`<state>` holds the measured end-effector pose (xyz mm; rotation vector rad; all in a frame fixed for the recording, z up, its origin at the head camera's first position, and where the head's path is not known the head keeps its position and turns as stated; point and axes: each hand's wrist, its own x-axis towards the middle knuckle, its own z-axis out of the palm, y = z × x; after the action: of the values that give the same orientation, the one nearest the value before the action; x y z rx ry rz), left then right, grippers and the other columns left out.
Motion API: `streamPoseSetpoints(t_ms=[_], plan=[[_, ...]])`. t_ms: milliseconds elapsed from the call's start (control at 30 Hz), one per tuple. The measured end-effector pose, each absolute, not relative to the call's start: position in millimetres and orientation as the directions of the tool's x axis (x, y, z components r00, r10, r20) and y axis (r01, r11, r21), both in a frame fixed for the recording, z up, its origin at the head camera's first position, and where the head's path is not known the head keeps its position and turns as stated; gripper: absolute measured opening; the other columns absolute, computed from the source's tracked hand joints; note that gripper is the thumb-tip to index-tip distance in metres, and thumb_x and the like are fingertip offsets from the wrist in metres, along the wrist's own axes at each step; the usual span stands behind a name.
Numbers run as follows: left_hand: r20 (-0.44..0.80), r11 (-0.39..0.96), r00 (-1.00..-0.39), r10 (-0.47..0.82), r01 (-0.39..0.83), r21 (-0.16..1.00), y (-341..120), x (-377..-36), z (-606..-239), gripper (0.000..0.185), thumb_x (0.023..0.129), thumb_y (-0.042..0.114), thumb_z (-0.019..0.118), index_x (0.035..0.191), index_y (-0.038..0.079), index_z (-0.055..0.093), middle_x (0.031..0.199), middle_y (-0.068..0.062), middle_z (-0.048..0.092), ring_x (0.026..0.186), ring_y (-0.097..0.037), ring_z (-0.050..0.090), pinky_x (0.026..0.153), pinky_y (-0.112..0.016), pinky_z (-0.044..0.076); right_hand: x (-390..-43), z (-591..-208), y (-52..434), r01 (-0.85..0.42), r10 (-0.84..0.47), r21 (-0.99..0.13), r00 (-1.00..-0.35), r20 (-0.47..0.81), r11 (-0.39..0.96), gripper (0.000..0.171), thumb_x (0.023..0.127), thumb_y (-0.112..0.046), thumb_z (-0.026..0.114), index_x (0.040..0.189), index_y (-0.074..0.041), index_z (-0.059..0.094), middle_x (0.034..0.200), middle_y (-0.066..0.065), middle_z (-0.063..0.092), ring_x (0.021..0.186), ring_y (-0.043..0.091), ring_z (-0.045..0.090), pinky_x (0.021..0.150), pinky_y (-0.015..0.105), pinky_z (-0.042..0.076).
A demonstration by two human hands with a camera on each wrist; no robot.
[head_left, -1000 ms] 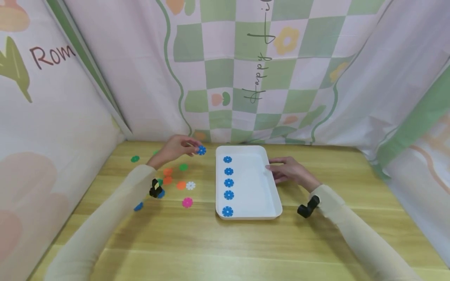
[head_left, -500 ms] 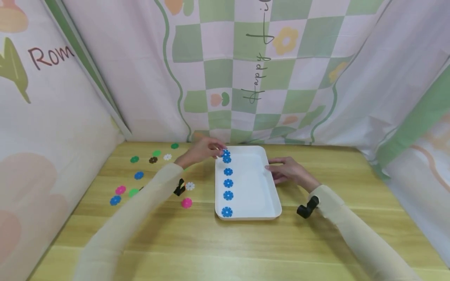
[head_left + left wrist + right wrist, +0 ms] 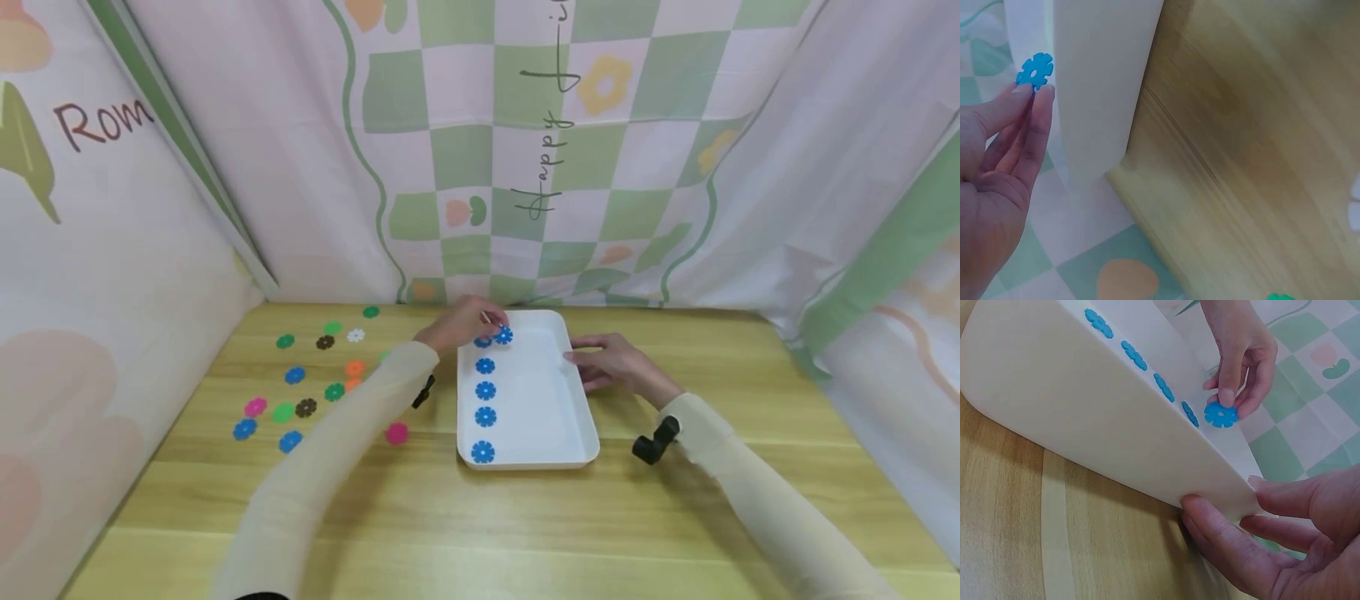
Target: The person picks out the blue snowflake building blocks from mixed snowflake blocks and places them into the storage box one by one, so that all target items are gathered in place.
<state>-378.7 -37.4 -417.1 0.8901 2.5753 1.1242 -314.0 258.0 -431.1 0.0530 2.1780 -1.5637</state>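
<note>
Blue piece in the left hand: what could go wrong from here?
The left hand could nudge the farthest piece in the blue row, close beside the held piece. Pinched by its edge, the held piece might slip. The right hand grips the white tray, so a tug could shift the row.

Here's a blue notched disc (image 3: 505, 335), pinched in the left hand (image 3: 463, 323) near the frame's centre, above the upper end of a shallow white tray (image 3: 543, 400)! Five matching blue pieces (image 3: 485, 390) line its left side; the right hand (image 3: 618, 364) grips its right edge.
</note>
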Motion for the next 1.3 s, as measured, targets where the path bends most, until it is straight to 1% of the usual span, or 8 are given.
streamPoseSetpoints(t_ms=[167,267,367,567,767,967,1167,1300], plan=[[0.038,0.552,-0.802,0.596,0.443,0.706,-28,-383,-418,0.021,0.1,-0.002,0.066,0.118,0.0,0.075,0.11,-0.012,0.074,0.091,-0.021,0.071,0.081,-0.026,0.06,-310,-427,256,0.267,-0.236,-0.894,-0.901,-0.364,0.359,0.07,0.104,-0.019,0.066,0.157,0.011,0.032,0.097,0.014,0.079,0.081,0.018,0.077,0.075,0.035,0.066],[0.033,0.541,-0.794,0.607,0.443,0.715,-25,-386,-422,0.021,0.099,-0.004,0.065,0.118,-0.002,0.074,0.111,-0.015,0.074,0.09,-0.024,0.072,0.08,-0.028,0.062,-311,-427,256,0.276,-0.23,-0.893,-0.9,-0.37,0.355,0.069,0.104,-0.019,0.067,0.157,0.01,0.034,0.097,0.016,0.078,0.081,0.018,0.078,0.075,0.035,0.066],[0.03,0.554,-0.792,0.609,0.452,0.699,-21,-390,-427,0.02,0.099,-0.004,0.066,0.117,-0.001,0.074,0.11,-0.014,0.074,0.091,-0.023,0.072,0.081,-0.026,0.061,-313,-430,257,0.296,-0.219,-0.887,-0.896,-0.386,0.353,0.068,0.103,-0.021,0.068,0.157,0.007,0.038,0.097,0.016,0.079,0.081,0.019,0.078,0.075,0.036,0.066],[0.022,0.622,-0.815,0.579,0.459,0.634,-16,-388,-429,0.022,0.097,-0.004,0.067,0.117,0.002,0.075,0.113,-0.011,0.075,0.104,-0.022,0.069,0.093,-0.029,0.059,-318,-436,260,0.288,-0.234,-0.884,-0.891,-0.388,0.369,0.07,0.103,-0.021,0.067,0.158,0.006,0.035,0.097,0.014,0.079,0.082,0.021,0.078,0.077,0.037,0.066],[0.034,0.65,-0.827,0.561,0.466,0.601,-15,-386,-430,0.03,0.097,-0.005,0.067,0.125,0.002,0.073,0.122,-0.01,0.073,0.117,-0.025,0.066,0.104,-0.033,0.055,-318,-436,262,0.288,-0.229,-0.882,-0.892,-0.389,0.374,0.069,0.103,-0.021,0.067,0.158,0.006,0.036,0.095,0.012,0.079,0.081,0.018,0.078,0.077,0.036,0.066],[0.044,0.635,-0.822,0.568,0.472,0.611,-18,-386,-430,0.03,0.098,-0.003,0.067,0.127,0.003,0.071,0.123,-0.01,0.073,0.117,-0.024,0.066,0.104,-0.033,0.055,-315,-432,260,0.282,-0.231,-0.883,-0.894,-0.383,0.375,0.071,0.102,-0.024,0.069,0.157,0.008,0.037,0.099,0.018,0.078,0.082,0.019,0.078,0.076,0.036,0.066],[0.092,0.583,-0.801,0.592,0.504,0.637,-25,-387,-426,0.03,0.101,0.001,0.065,0.13,0.001,0.069,0.125,-0.013,0.072,0.116,-0.024,0.067,0.103,-0.031,0.055,-316,-434,260,0.296,-0.218,-0.88,-0.894,-0.392,0.371,0.07,0.102,-0.022,0.069,0.158,0.006,0.037,0.096,0.013,0.079,0.081,0.018,0.078,0.076,0.035,0.066],[0.139,0.535,-0.79,0.597,0.521,0.665,-35,-388,-422,0.029,0.102,0.002,0.063,0.131,0.001,0.068,0.127,-0.015,0.07,0.115,-0.024,0.066,0.101,-0.032,0.055,-312,-431,259,0.259,-0.246,-0.891,-0.898,-0.364,0.372,0.073,0.103,-0.023,0.068,0.157,0.011,0.033,0.096,0.013,0.079,0.081,0.017,0.077,0.076,0.035,0.066]])
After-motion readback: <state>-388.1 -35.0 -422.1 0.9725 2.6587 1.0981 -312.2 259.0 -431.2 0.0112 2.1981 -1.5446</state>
